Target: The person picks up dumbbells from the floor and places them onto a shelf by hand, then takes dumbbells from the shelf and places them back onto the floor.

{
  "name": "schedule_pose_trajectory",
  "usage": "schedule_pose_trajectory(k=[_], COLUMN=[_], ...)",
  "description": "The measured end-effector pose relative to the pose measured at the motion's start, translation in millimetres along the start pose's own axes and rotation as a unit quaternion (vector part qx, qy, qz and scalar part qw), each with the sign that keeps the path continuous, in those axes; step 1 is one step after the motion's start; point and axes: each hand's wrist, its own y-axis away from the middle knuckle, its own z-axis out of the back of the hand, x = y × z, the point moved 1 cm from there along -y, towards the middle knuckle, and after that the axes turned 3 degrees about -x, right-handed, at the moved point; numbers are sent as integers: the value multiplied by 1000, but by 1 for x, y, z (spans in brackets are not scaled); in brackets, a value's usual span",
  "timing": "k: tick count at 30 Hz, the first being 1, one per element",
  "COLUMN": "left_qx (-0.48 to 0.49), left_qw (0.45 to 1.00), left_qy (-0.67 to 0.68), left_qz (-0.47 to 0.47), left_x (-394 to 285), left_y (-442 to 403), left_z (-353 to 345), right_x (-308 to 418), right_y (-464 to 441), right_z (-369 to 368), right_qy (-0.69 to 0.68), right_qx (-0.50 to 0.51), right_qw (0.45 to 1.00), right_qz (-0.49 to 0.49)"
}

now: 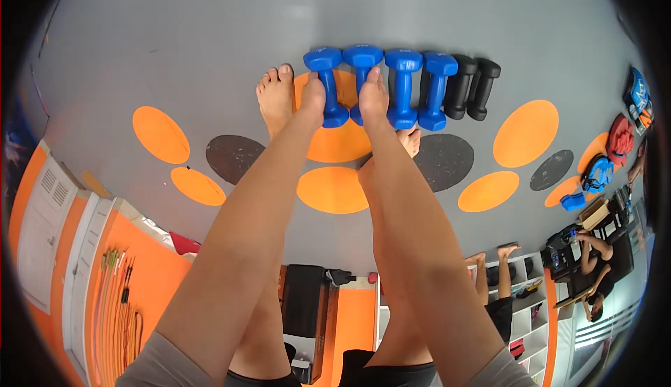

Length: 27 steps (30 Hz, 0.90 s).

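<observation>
Two forearms (269,170) reach down to a gray floor (210,31), our bare feet (275,100) to either side. Our left hand (314,98) is at the handle of the leftmost blue dumbbell (328,90); our right hand (374,98) is at the second blue dumbbell (362,54), thumb up by the handle. W/ most fingers hidden, we can't tell if either is closed round its grip. Both wts. lie on the floor, partly over a lg. orange spot (335,151). Just R. of them, two more blue dumbbells (403,88) and two black dumbbells (458,88) cont. the row, no hand on them. Status, as we judge it: six already lined up, approx. parallel, w/ our hands at only two; what's left, if anything, we can't say. Farther off, nr. the R. edge, we see a red pad (620,140); at the back, another person's bare legs (504,275) by white shelves (521,325) and a seated person (601,286).
</observation>
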Motion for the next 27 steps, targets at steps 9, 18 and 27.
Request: schedule_pose_trajectory(k=[9, 18, 27], left_qx=[305, 445, 164], left_qw=[600, 562, 576], left_qy=[626, 661, 474], left_qz=[393, 222, -645], left_x=[-44, 106, 18], left_y=[101, 451, 385], left_z=[188, 593, 833], right_x=[29, 90, 157], right_y=[195, 657, 871], right_z=[104, 433, 480], right_qy=[-367, -459, -587], right_qx=[33, 270, -72], right_qw=[929, 846, 738], right_qz=[-27, 29, 325])
